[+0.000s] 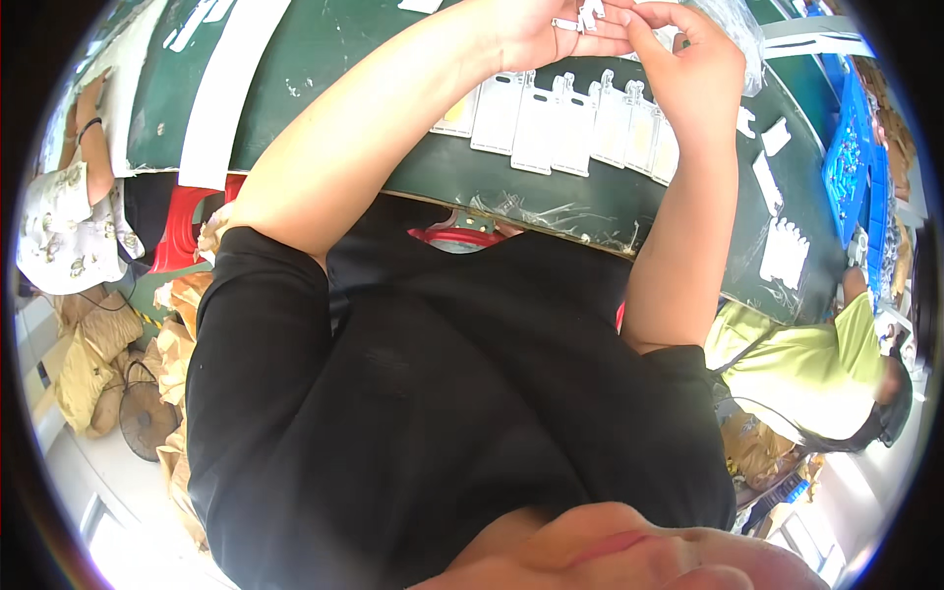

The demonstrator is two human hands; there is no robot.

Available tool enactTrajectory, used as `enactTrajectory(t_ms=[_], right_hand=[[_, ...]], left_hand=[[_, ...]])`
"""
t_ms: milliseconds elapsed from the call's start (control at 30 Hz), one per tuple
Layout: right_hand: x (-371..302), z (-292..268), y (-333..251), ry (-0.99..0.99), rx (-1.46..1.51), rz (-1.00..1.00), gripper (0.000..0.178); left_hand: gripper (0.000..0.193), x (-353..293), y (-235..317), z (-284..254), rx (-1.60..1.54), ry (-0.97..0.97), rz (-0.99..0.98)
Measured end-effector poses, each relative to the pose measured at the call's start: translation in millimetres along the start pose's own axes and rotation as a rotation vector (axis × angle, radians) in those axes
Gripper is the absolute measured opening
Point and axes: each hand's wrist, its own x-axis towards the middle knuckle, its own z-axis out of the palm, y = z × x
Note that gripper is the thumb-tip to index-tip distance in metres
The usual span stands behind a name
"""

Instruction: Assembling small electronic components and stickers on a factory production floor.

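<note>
My left hand (536, 34) is at the top of the view, palm up with its fingers stretched to the right. Several small white clips (588, 18) lie on those fingers. My right hand (696, 57) meets the left fingertips, thumb and forefinger pinched together; what is between them, if anything, is too small to make out. Below both hands, a row of flat, clear and white badge holders (536, 130) lies on the green tabletop (413, 162), several with a clip at the upper end.
Clear plastic film (737, 29) lies beyond my right hand. More white pieces (784, 253) sit at the table's right, near a blue bin (848, 167) of small parts. A long white strip (224, 93) crosses the left. People sit at both sides; a fan (147, 418) stands lower left.
</note>
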Motion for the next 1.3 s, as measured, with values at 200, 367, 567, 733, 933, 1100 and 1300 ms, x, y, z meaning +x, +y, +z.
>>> enactTrajectory(t_ms=[200, 367, 567, 733, 933, 1100, 1300], right_hand=[[0.2, 0.1, 3.8, -0.022, -0.074, 0.168, 0.008], [0.1, 0.3, 11.9, 0.017, -0.12, -0.014, 0.008], [-11.0, -9.9, -2.8, -0.022, -0.035, 0.013, 0.012], [-50.8, -7.2, -15.5, -0.12, -0.023, -0.127, 0.016], [-71.9, 9.7, 7.9, -0.264, -0.071, -0.065, 0.016], [-72.1, 14.9, 3.4, -0.269, -0.169, -0.018, 0.015], [-73.2, 17.8, 6.7, -0.263, -0.214, -0.094, 0.012]], left_hand=[[0.03, 4.2, -1.3, -6.6, -0.008, 0.104, 0.049], [0.03, 2.4, 1.7, -3.5, 0.031, 0.14, 0.048], [0.036, 3.6, 12.2, 1.0, 0.023, 0.161, 0.06], [0.038, -3.4, 29.1, -2.7, -0.08, 0.209, 0.129], [0.038, -2.0, 28.8, 0.3, -0.101, 0.178, 0.155], [0.037, -2.2, 26.1, -1.0, -0.084, 0.191, 0.154], [0.037, -6.8, 29.2, 8.0, -0.088, 0.233, 0.14]])
